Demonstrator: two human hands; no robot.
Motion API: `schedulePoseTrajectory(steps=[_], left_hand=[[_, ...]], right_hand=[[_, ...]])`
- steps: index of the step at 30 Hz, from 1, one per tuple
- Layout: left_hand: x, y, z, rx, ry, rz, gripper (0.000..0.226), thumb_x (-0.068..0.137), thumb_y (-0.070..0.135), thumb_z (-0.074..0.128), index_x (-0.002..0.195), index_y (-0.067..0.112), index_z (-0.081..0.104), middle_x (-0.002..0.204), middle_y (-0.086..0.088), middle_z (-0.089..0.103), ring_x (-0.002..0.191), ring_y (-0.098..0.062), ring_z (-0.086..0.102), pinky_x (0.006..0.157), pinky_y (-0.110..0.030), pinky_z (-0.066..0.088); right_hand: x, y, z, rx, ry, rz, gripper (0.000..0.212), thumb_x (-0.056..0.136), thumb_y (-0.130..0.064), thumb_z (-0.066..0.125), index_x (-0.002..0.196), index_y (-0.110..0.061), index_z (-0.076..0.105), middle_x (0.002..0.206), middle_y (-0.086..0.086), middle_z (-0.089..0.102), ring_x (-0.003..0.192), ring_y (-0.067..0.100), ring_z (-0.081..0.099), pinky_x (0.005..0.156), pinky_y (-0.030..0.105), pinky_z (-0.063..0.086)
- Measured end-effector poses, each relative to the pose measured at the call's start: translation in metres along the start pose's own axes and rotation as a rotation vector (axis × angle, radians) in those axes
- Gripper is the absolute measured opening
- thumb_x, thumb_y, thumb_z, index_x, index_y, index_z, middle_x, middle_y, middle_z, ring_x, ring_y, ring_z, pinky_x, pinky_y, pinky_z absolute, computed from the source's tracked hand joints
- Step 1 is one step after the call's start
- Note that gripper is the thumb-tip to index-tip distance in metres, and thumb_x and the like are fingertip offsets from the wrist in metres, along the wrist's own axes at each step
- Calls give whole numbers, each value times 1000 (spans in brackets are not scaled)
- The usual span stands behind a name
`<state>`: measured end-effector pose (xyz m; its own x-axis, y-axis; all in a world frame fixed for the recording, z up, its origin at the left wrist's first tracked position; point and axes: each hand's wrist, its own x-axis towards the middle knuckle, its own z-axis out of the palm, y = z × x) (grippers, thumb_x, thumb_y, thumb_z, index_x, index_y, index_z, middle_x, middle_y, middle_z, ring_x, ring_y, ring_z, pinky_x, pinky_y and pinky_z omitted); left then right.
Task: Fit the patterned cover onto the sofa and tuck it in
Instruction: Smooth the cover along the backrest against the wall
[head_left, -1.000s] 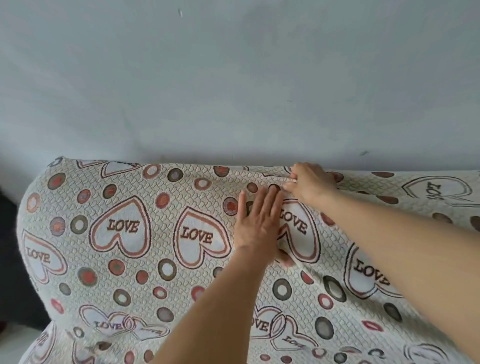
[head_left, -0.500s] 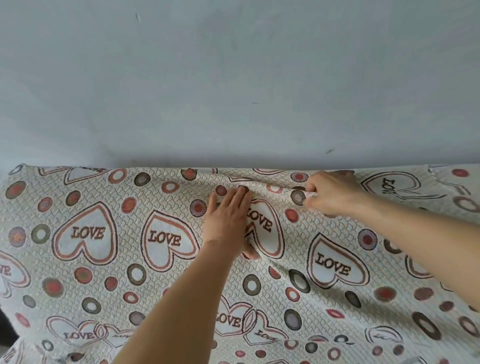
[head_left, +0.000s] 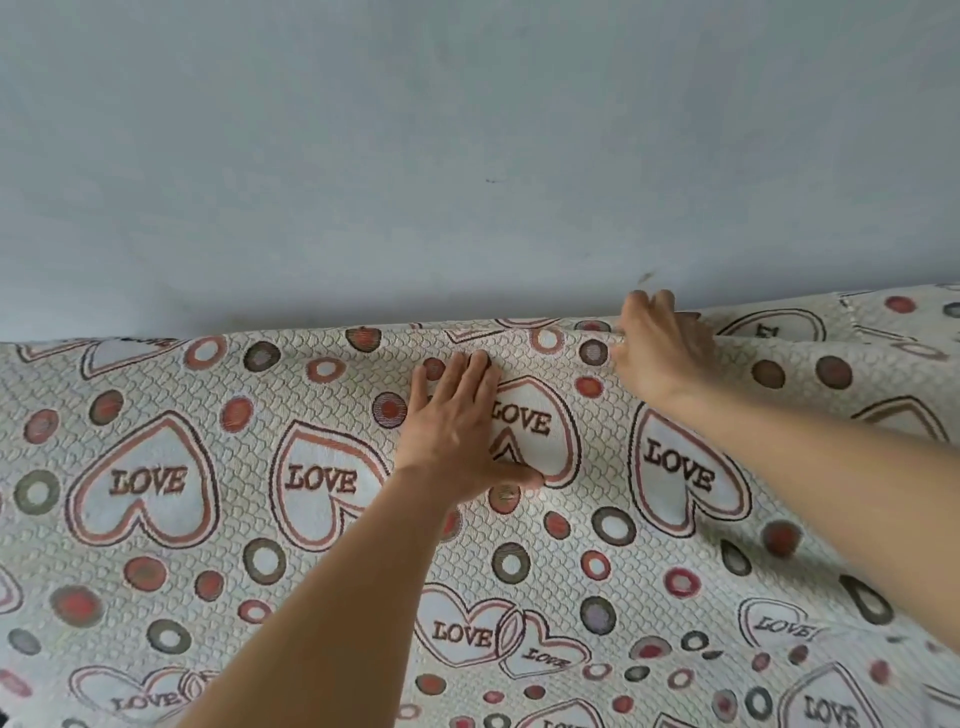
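Note:
The patterned cover (head_left: 208, 519), cream with LOVE hearts and coloured rings, lies draped over the sofa backrest and fills the lower half of the view; the sofa itself is hidden under it. My left hand (head_left: 457, 421) presses flat on the cover just below the top edge, fingers together and thumb out. Further right, my right hand (head_left: 657, 348) pinches a fold of the cover at the top edge of the backrest, against the wall.
A plain pale grey wall (head_left: 467, 156) rises directly behind the backrest. A seam or edge of the cover (head_left: 857, 312) shows at the far right top.
My right hand has slid further right along the top edge with the fold in it. My left hand stays pressed on the same heart. The view has shifted rightward.

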<state>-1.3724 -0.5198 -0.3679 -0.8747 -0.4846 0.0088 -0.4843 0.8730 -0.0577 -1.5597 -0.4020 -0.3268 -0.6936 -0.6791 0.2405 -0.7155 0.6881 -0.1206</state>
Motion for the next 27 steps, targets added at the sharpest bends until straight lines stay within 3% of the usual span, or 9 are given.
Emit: schedulePoseTrajectory(steps=[3, 6, 8, 9, 11, 14, 18, 22, 27], left_hand=[[1, 3, 0, 3, 41, -8, 126, 60, 91, 43, 153, 19, -4, 161, 2, -6, 148, -20, -9, 118, -53, -3], [1, 4, 2, 12, 76, -12, 118, 66, 87, 41, 153, 18, 0, 161, 2, -3, 148, -20, -5, 118, -54, 0], [1, 5, 3, 27, 81, -8, 110, 73, 80, 42, 152, 19, -2, 161, 2, -4, 148, -20, -5, 118, -55, 2], [1, 5, 2, 25, 81, -9, 110, 73, 80, 44, 152, 20, -1, 161, 2, -3, 148, -20, -5, 118, -55, 2], [1, 5, 2, 8, 87, -20, 118, 66, 87, 46, 152, 20, 0, 161, 2, -2, 148, -20, -4, 118, -54, 0], [1, 5, -1, -29, 55, -27, 126, 57, 92, 46, 152, 22, 0, 161, 2, -3, 148, -20, -5, 117, -55, -2], [-2, 8, -7, -4, 17, -24, 135, 49, 99, 35, 152, 21, -3, 161, 0, -6, 148, -20, -7, 116, -57, -3], [-18, 37, -14, 22, 115, -67, 135, 48, 103, 15, 152, 21, -12, 160, -1, -16, 147, -22, -14, 112, -59, -15], [-6, 157, 1, -2, 141, 130, 122, 71, 88, 37, 145, 16, -28, 153, -4, -34, 139, -21, -35, 114, -50, -19]], right_hand=[[-34, -11, -1, 83, 114, -108, 36, 94, -36, 52, 113, -8, 41, 112, 12, 44, 89, 28, 56, 61, 34, 44], [-90, -23, 17, -68, 180, -537, 59, 89, -49, 52, 129, -8, 40, 138, 16, 39, 123, 32, 46, 97, 53, 38], [-114, -11, 34, -331, 62, -820, 91, 77, -49, 64, 148, -7, 24, 155, 16, 21, 140, 32, 28, 106, 62, 26], [-115, 2, 36, -437, -2, -818, 108, 70, -51, 71, 152, -10, 13, 159, 14, 9, 144, 31, 18, 106, 65, 23], [-101, 33, 26, -465, -93, -604, 131, 61, -69, 70, 153, -14, -5, 160, 12, -11, 147, 31, 3, 108, 67, 14], [-80, 85, -2, -417, -212, -373, 121, 71, -83, 39, 144, -17, -31, 158, 7, -20, 147, 25, -8, 113, 58, 9], [-62, 116, -19, -316, -341, -362, 96, 79, -73, 42, 151, -32, -6, 159, -12, -6, 146, 12, 3, 116, 42, 14], [-34, 128, -15, -215, -372, -404, 88, 76, -65, 55, 149, -43, 10, 157, -21, 7, 143, 12, 19, 107, 48, 36], [-23, 144, -12, -138, -314, -522, 78, 81, -56, 60, 147, -44, 20, 154, -24, 19, 136, 10, 31, 92, 41, 48]])
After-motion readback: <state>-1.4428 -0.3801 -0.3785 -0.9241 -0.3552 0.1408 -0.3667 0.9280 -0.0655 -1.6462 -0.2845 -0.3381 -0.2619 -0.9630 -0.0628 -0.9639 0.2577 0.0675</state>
